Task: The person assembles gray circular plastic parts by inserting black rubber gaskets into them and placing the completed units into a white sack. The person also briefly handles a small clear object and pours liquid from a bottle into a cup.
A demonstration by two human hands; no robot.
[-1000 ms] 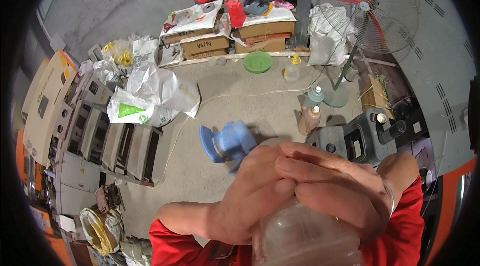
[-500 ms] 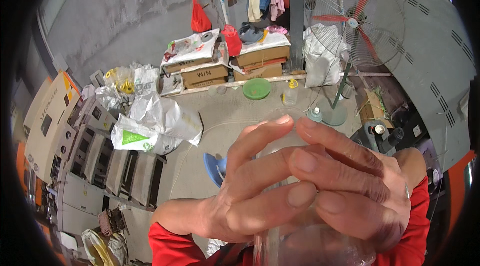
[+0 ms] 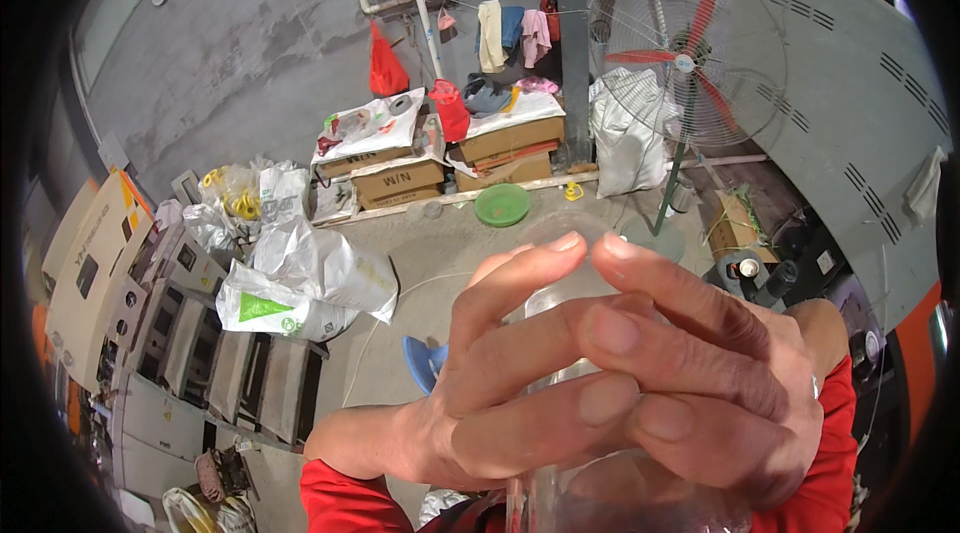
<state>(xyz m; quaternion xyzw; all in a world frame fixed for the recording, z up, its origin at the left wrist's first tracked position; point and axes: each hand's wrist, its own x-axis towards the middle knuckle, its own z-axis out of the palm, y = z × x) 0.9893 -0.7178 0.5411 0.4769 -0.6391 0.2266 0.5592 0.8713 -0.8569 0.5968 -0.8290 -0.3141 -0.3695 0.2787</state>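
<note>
Left hand (image 3: 490, 363) and right hand (image 3: 745, 373), bare below red sleeves (image 3: 350, 493), grasp a transparent, colourless, rounded plastic object (image 3: 650, 498) above the near edge of the grey concrete floor (image 3: 440, 248). The fingers of both hands are bent around its front, their tips meeting or nearly so; this two-sided hold probably steadies a smooth, broad body. The palms are hidden, so how firmly they press cannot be told. Just beyond the left hand, partly covered by it, lies a blue, curved plastic item (image 3: 425, 365). White plastic sacks (image 3: 320, 268) slump along the floor's left edge. At the far edge, brown cardboard boxes (image 3: 400, 198) are stacked by the wall, presumably for support, with a round, green plastic basin (image 3: 502, 205) before them. Near the far right corner, a red-bladed, wire-caged fan (image 3: 684, 63) is raised on a pole, likely to direct air over the floor.
</note>
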